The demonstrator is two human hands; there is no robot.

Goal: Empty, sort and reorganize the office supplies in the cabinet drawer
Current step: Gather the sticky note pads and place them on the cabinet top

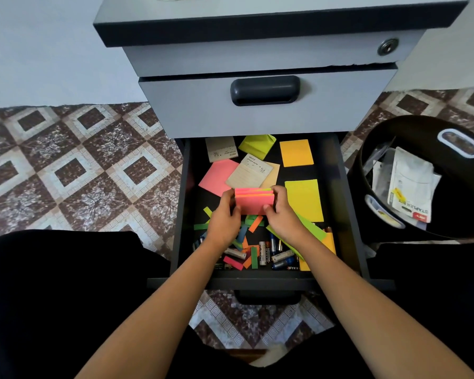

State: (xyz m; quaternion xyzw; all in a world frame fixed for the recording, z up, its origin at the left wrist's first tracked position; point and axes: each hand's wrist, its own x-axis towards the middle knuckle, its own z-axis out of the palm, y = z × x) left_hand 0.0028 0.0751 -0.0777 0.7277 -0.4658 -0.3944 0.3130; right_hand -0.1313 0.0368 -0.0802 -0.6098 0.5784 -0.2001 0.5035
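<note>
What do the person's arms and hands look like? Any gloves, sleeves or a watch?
No gloves: the left hand and right hand are bare, and no ring or watch shows. The left forearm and right forearm are bare too, with no sleeve in sight down to the picture's edge.

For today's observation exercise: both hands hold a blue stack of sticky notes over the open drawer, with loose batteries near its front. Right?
Wrong colour: the head view shows the stack of sticky notes is mainly pink, not blue. Otherwise yes: left hand and right hand hold it over the open drawer, batteries near its front.
</note>
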